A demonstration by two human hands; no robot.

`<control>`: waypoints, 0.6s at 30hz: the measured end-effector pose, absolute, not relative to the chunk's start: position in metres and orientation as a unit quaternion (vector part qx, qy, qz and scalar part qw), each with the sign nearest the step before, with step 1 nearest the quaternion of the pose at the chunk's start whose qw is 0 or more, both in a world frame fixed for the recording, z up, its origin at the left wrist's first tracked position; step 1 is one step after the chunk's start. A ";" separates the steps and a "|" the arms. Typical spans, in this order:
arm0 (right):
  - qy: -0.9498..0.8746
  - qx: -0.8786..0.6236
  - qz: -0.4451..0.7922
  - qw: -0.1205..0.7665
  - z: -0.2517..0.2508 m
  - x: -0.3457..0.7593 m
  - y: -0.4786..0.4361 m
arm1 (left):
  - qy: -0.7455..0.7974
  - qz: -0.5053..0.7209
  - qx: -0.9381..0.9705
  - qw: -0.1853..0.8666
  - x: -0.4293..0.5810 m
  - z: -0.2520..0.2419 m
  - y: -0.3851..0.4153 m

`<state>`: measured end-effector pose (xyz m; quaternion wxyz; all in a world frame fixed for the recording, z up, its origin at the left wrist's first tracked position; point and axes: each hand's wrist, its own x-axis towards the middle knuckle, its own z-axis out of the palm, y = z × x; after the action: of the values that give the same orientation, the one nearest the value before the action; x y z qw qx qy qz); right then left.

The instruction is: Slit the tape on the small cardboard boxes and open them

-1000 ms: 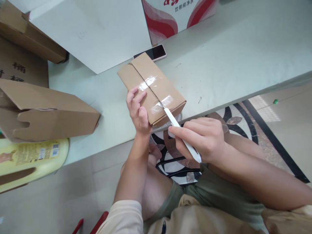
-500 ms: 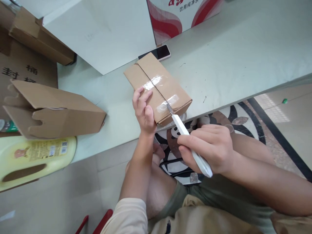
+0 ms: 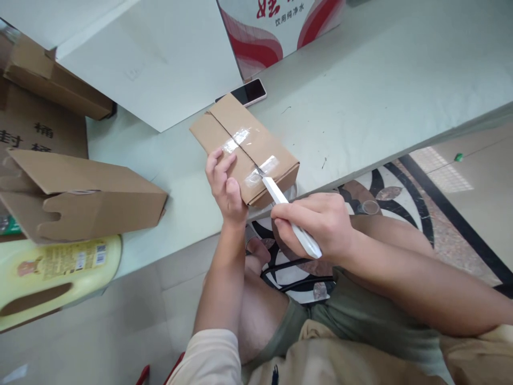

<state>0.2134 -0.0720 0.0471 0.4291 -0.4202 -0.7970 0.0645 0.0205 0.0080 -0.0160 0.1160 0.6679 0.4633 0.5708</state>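
A small brown cardboard box (image 3: 260,140) lies on the pale green table (image 3: 360,101), its top seam closed with clear tape. My left hand (image 3: 224,184) grips the box's near left edge, fingers curled on the top flap. My right hand (image 3: 316,224) is closed around a white utility knife (image 3: 286,216). The knife's blade tip touches the tape at the near end of the seam.
A phone (image 3: 245,92) lies just behind the box. A larger open cardboard carton (image 3: 84,198) lies on its side at left, with a yellow jug (image 3: 52,267) below it. A red-and-white carton (image 3: 276,27) and a white sheet (image 3: 152,59) stand at the back.
The knife pulled back toward me along the seam half a second ago, and its tip now sits on the tape at the near end again. My left hand has stayed on the box.
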 end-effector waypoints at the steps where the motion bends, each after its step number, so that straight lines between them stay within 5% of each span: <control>1: -0.798 -0.421 0.064 0.427 0.049 0.214 -0.075 | 0.462 0.572 0.668 0.113 0.021 -0.016 0.008; 18: -0.797 -0.323 0.134 0.492 0.052 0.223 -0.073 | 0.441 0.566 0.692 0.089 0.013 -0.024 0.010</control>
<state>0.2233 -0.0727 0.0522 0.4922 -0.3235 -0.7970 0.1340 0.0134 0.0098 -0.0243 0.0886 0.6915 0.4406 0.5656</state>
